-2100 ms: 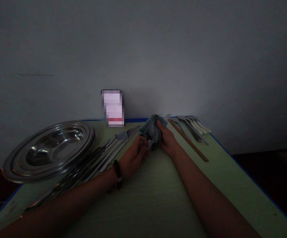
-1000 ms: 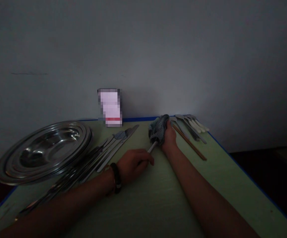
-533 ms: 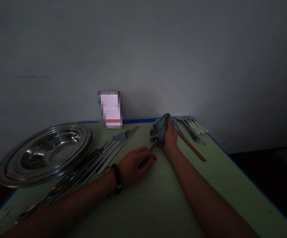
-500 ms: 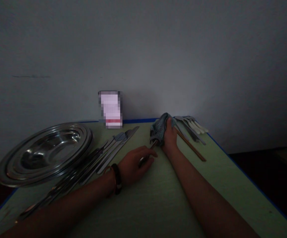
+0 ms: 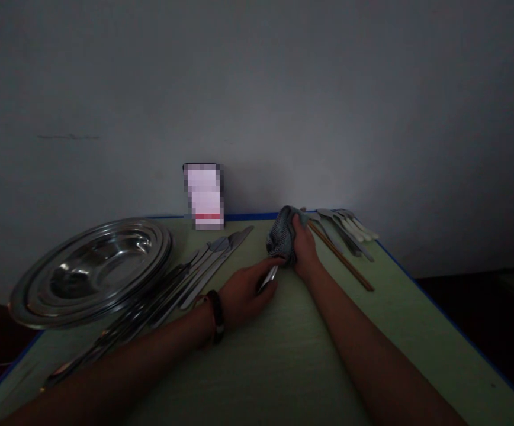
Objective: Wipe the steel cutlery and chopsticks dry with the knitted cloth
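Observation:
In the head view my left hand holds the near part of a shiny metal utensil between thumb and fingers, over the middle of the table. My right hand grips a bunched grey-blue cloth, which is wrapped around the utensil's far part and hides it. The kind of utensil cannot be made out. Fingertips of my left hand touch the cloth's lower edge. Just right of my right hand lies a pair of brown chopsticks.
Stacked metal plates or basins stand at the left, beside a row of metal cutlery. A lit phone leans on the wall. Spoons, some with white handles, lie at the back right of the green table.
The view has shifted slightly, so the tableware appears further right. My left hand has come closer to the cloth, and less of the utensil shows between my hands.

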Motion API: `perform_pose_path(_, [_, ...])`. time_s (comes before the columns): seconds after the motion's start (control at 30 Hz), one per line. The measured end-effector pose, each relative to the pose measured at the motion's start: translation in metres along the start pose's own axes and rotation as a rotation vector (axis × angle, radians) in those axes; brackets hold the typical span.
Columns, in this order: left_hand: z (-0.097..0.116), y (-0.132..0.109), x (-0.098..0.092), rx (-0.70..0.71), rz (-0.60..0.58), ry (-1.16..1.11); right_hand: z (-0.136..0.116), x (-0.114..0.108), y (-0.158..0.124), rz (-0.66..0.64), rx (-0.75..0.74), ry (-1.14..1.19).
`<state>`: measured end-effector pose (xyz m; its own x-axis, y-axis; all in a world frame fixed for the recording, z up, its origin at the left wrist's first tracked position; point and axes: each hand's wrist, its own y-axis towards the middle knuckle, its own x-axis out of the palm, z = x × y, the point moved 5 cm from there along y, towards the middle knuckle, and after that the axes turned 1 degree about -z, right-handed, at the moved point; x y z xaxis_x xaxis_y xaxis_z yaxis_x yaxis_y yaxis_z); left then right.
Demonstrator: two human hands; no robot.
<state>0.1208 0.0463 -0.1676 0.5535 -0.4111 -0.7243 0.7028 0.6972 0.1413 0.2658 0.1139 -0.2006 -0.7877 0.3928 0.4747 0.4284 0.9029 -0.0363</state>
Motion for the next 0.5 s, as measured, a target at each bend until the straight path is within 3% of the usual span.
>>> perform_pose_path(0.13, [-0.0006, -0.001, 0.0007, -0.019, 0.008, -0.039, 0.001, -0.0042, 0.0026, 0.064, 0.049, 0.047])
perform_pose_path(0.3, [-0.006, 0.0002, 0.0024, -0.033, 0.044, -0.195, -0.0034, -0.0002, 0.0002, 0.006, 0.006, 0.038])
perform_pose_path(0.5, [-0.0063, 0.0013, 0.0034, -0.043, 0.015, -0.205, -0.0042, 0.0018, -0.0018, 0.001, 0.011, 0.022])
